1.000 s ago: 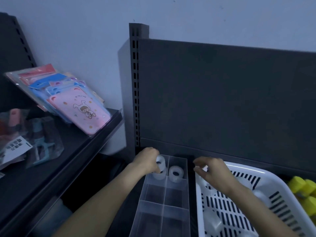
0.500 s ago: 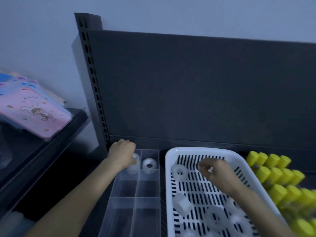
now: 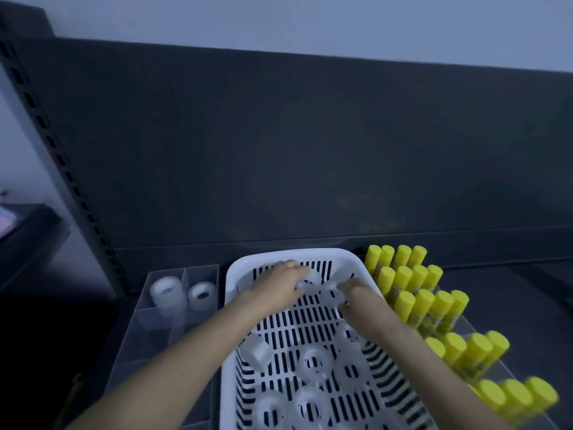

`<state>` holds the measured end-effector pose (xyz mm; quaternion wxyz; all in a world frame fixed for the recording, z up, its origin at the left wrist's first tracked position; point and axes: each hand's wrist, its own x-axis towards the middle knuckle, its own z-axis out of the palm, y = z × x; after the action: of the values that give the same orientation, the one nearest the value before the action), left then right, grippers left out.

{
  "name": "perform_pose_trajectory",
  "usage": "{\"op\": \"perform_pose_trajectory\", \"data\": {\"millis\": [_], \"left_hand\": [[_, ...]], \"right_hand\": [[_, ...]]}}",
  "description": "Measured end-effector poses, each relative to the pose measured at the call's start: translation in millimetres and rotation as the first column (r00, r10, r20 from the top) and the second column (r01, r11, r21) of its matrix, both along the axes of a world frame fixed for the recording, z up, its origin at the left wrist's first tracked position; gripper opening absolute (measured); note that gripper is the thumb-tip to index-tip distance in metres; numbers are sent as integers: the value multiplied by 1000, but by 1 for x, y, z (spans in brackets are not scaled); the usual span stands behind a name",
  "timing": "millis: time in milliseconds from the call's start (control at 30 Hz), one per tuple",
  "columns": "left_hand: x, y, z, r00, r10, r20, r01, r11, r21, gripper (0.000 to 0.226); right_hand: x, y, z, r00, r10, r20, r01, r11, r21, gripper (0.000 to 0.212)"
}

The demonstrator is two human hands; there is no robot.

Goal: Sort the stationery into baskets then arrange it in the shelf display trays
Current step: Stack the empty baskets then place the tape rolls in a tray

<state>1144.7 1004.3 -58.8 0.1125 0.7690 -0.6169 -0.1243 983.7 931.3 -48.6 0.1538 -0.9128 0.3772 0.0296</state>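
Two translucent tape rings (image 3: 311, 281) — left hand (image 3: 276, 285), right hand (image 3: 361, 298) — slotted basket (image 3: 232, 276)

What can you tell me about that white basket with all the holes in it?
The white basket looks like plastic: rectangular, rounded corners, smooth rim, rows of slots in floor and walls. It sits flat on the dark shelf between a clear divided tray and yellow-capped sticks. Clear tape rolls lie loose inside. At its far end the left hand and right hand each grip a roll.
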Motion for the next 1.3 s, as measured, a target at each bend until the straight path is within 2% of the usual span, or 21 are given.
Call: {"op": "perform_pose_trajectory", "data": {"millis": [133,267,333,500,633,833,1033,1200,1300], "left_hand": [[-12,-19,-12,999,-24,43,21,998,64,52],[-8,-17,-11,998,54,18,-55,997,55,29],[-3,-10,-7,998,61,-27,-58,995,78,30],[11,18,-1,998,21,-56,-9,979,203,31],[16,26,-6,994,69,-82,-48,969,241,27],[15,18,-5,990,142,-3,-135,941,310,63],[5,20,1,988,71,-140,-11,920,392,83],[-1,27,0,978,88,-191,-8,923,384,78],[-6,30,-3,984,56,-172,20,913,408,77]], "right_hand": [[16,-6,-12,999,-3,-46,3,1000,16,53],[28,-8,-23,992,-26,-125,22,999,-34,47],[32,-7,-25,990,-32,-135,23,998,-66,41],[34,-8,-30,999,2,-44,-4,999,-44,42],[35,-7,-31,1000,28,-1,-28,1000,-2,50],[34,-7,-29,999,31,9,-31,999,17,51],[34,-5,-31,998,53,25,-54,998,40,49],[34,-7,-31,998,57,9,-57,995,87,54],[34,-8,-31,999,49,21,-51,994,101,55]]}}
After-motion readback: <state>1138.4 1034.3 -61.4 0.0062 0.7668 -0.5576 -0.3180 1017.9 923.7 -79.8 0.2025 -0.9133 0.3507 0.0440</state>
